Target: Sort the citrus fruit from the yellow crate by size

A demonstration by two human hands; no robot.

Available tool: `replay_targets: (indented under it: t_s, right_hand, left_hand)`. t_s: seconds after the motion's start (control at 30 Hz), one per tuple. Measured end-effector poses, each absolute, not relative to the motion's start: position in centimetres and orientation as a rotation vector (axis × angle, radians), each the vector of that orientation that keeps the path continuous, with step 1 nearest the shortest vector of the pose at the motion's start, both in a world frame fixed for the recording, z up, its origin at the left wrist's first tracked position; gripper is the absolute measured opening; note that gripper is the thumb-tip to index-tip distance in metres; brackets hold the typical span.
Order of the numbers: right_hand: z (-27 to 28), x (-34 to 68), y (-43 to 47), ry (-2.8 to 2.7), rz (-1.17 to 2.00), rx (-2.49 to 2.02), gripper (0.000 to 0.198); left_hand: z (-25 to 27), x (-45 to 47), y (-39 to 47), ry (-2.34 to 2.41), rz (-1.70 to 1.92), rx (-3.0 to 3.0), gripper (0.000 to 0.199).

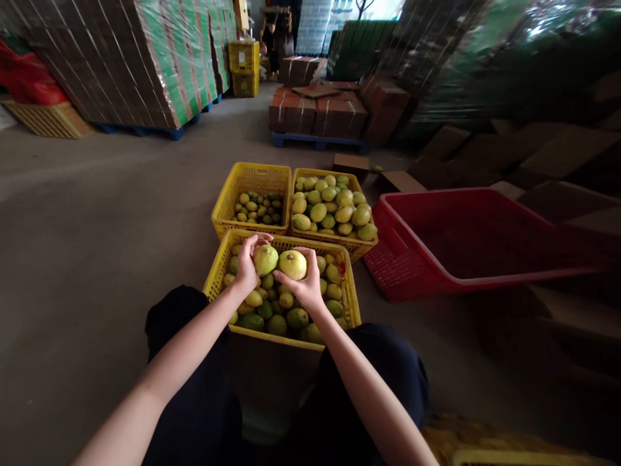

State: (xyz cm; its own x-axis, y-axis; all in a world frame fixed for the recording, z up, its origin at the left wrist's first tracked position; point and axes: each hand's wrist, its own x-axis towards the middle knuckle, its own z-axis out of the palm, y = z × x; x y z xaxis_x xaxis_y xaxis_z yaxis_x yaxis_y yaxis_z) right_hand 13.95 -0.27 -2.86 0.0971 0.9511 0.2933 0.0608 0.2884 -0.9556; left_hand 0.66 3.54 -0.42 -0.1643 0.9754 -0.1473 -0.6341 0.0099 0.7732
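Observation:
My left hand (248,264) is closed around a green-yellow lemon (266,259), its stem end facing up. In my right hand (309,286) is a paler yellow lemon (293,265), gripped between thumb and fingers. The two lemons are side by side, almost touching, above the near yellow crate (286,341). That crate holds many green and yellow lemons. Behind it on the left, another yellow crate (224,200) has small lemons low inside. The yellow crate on the right (334,241) is heaped with larger lemons.
A large red crate (417,259) stands at the right, its inside dark. Flattened cardboard (485,155) lies beyond it. Bundled cartons (315,116) sit on a blue pallet (320,141) ahead. Wrapped stacks (160,65) rise at the left. My knees flank the near crate.

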Motion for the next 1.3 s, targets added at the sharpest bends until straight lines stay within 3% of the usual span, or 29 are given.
replay_targets:
  t_s: [0.17, 0.43, 0.57, 0.8, 1.0, 1.3]
  right_hand:
    - [-3.8, 13.3, 0.7, -0.989, 1.193, -1.239, 0.056]
    - [-4.0, 13.8, 2.2, -0.385, 1.649, -1.207, 0.025]
    - [-3.6, 14.4, 2.5, -0.227, 1.644, -1.161, 0.015]
    - [-3.5, 15.5, 2.8, -0.270, 1.732, -0.997, 0.024]
    - [-2.5, 15.7, 2.3, -0.291, 1.735, -0.972, 0.025]
    - [-1.1, 15.7, 1.9, -0.243, 1.832, -0.914, 0.021]
  left_hand:
    - [-0.1, 0.5, 4.2, 1.021, 1.226, -0.106, 0.027]
    - [0.7, -1.0, 5.5, 0.802, 1.349, -0.285, 0.032]
    - [1.4, -1.5, 5.4, 0.723, 1.385, -0.183, 0.029]
    - [1.6, -1.3, 4.9, 0.730, 1.317, -0.159, 0.030]
    - [2.0, -1.2, 4.5, 0.742, 1.285, -0.138, 0.036]
    - [1.8, -0.7, 5.1, 0.738, 1.255, -0.255, 0.031]
